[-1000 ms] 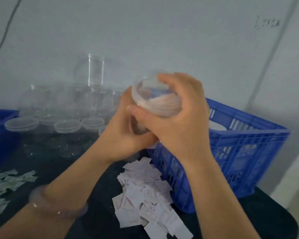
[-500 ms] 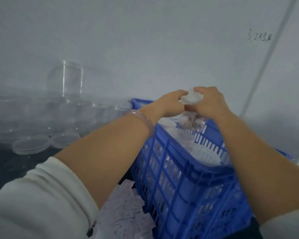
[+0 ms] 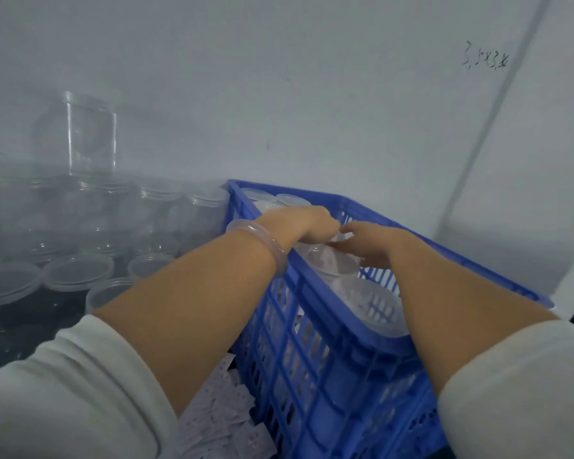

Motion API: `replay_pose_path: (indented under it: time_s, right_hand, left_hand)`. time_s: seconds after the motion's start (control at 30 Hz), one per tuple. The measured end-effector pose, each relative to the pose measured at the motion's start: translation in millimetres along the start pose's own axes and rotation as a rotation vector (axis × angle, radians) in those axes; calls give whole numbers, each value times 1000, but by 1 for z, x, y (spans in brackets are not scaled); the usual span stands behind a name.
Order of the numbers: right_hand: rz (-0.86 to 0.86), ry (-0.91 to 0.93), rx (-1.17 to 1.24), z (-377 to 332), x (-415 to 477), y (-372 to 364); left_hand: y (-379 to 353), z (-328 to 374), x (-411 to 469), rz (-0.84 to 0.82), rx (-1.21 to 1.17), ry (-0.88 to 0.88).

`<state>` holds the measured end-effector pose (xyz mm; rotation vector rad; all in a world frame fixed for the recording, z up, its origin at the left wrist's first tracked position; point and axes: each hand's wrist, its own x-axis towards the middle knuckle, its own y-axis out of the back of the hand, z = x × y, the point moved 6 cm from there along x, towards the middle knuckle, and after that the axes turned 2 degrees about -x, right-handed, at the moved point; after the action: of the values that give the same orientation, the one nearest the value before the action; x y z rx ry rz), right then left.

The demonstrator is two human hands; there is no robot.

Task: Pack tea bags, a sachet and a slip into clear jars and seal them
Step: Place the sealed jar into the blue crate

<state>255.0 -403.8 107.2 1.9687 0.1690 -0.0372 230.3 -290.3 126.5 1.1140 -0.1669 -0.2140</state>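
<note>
A blue slatted plastic crate [image 3: 312, 359] stands on the dark surface [image 3: 4, 332], with its far corner close against the pale grey wall [image 3: 279, 94]. Dark handwritten scribbles [image 3: 486, 59] mark the wall at upper right, just beside a slanting pale corner edge [image 3: 497, 111].
</note>
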Motion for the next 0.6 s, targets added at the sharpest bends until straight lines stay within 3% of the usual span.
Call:
replay_pose_path:
  time_s: [0.3, 0.47, 0.6]
  right_hand:
    - [-14, -21, 95, -5, 0, -4]
    - [114, 86, 92, -6, 3, 7]
    - [191, 164, -12, -14, -7, 14]
  left_hand:
    - [-3, -3, 4, 110, 9, 19]
    - [16, -3, -23, 376, -140, -231]
    - [20, -37, -69, 482, -228, -316]
